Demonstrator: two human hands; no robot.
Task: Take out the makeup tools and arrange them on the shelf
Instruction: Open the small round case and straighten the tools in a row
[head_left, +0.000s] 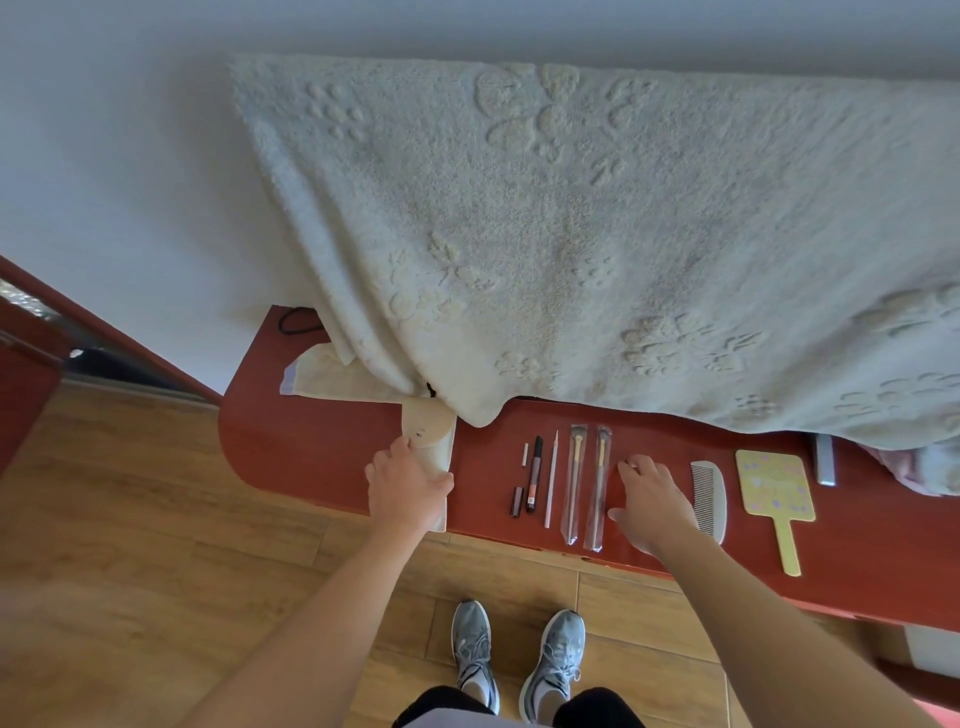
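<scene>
On the red-brown shelf (311, 457) lies a cream cloth pouch (430, 428) with a snap flap. My left hand (408, 486) rests flat on its lower part. To the right, tools lie in a row: a small dark tube (516, 501), a dark pencil (534, 475), a thin white stick (551, 480), and two brushes in clear sleeves (573, 486) (598, 491). My right hand (652, 501) hovers spread just right of the brushes, a small pale thing at its fingertips. Further right are a white comb (709, 499) and a yellow hand mirror (775, 493).
A cream fleece blanket (597, 234) hangs over the shelf's back part. A grey flat item (825, 460) lies at the far right. A black hair tie (298, 319) sits at the shelf's left back. Wooden floor and my grey shoes (519, 660) are below.
</scene>
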